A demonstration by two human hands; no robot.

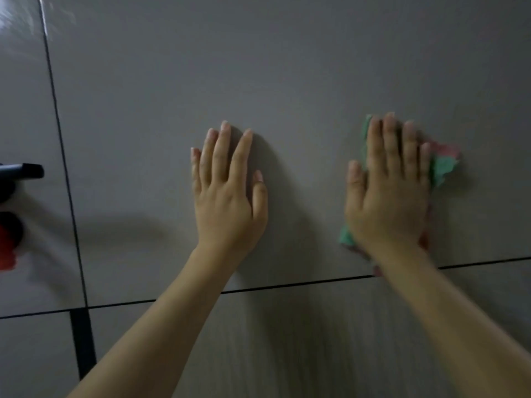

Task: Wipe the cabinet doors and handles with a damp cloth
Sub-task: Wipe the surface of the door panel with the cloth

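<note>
A large grey cabinet door (287, 67) fills most of the view. My left hand (227, 191) lies flat on it with straight fingers and holds nothing. To its right, my right hand (388, 191) presses a green and pink cloth (442, 165) flat against the same door, fingers straight and pointing up. Parts of the cloth stick out beyond the fingers on the right and below the palm on the left. A black handle (23, 170) juts out on the neighbouring door at the far left.
Dark gaps run between panels: one upright at the left (61, 139) and one across below my hands (287, 285). A lower panel (287, 340) sits beneath. Something red and black (8, 242) hangs under the handle at the left edge.
</note>
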